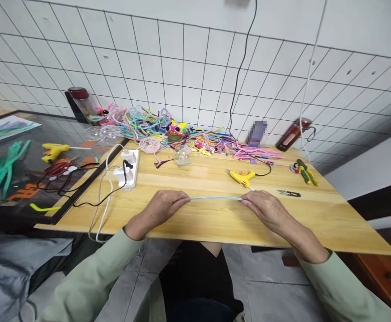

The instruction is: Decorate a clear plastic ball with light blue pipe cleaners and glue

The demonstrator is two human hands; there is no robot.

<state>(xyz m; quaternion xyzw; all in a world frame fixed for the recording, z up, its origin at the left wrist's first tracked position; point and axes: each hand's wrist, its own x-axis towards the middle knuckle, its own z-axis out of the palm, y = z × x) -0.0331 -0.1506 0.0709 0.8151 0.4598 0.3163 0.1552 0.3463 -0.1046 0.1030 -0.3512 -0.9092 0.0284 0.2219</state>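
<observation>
A thin light-blue pipe cleaner [216,197] is stretched nearly straight between my hands, just above the front half of the wooden table. Its left end is pinched in the fingers of my left hand [165,205]. My right hand [265,209] grips the other end between thumb and fingers. Behind my right hand lies a yellow glue gun [242,178], its nozzle toward the left. Small thread snips [288,193] rest to the right of that hand.
A white power strip [133,167] with plugs and cables stands left on the table [189,223]. Colourful pipe cleaners [145,123] are heaped along the wall. Pliers [307,172] and a dark red bottle [292,134] sit right. At far left, a person's grey sleeve [1,259] shows.
</observation>
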